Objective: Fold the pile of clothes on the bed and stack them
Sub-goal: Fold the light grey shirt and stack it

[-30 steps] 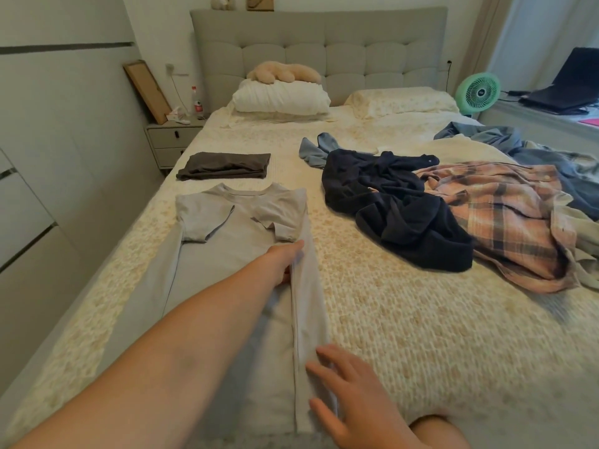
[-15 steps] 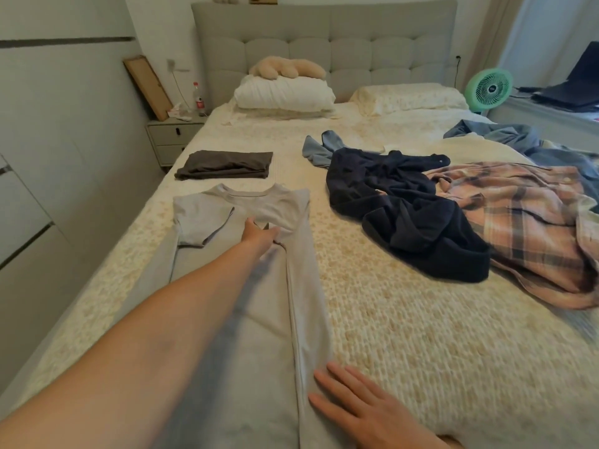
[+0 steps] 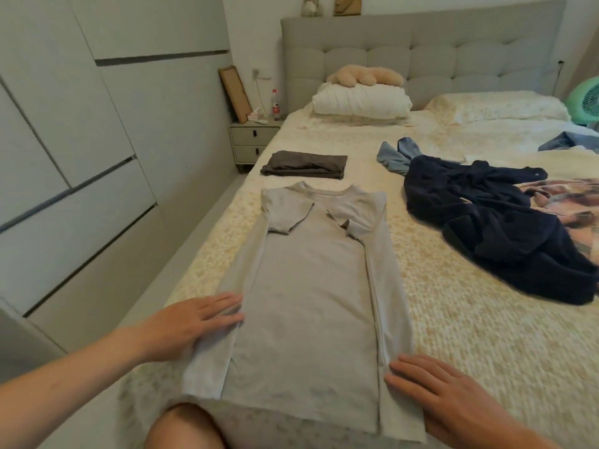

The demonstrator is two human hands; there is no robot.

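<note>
A bare knee is pushing up at the near edge of the cream quilted bedspread, just below the hem of a long pale grey cotton top that is lying flat along the left half of the bed, neck toward the headboard. Both long sides of the top are lying folded inward as narrow strips, and its two short sleeves are lying folded across the chest. The left hand is resting flat on the left folded strip, its fingers straight and close together, pointing across toward the middle of the garment. The right hand is lying palm down at the lower right edge of the top, fingers straight and slightly spread, the fingertips touching the right folded strip. Further out to the right, a crumpled dark navy garment is sprawling on the bedspread, overlapping a pink plaid shirt at the frame edge, with a scrap of light blue fabric poking out behind it. Just beyond the grey top's collar, a neatly folded dark grey garment is sitting on its own. Past that, a white pillow is carrying a beige plush toy against the grey tufted headboard, and a small grey nightstand is standing by the wall.
</note>
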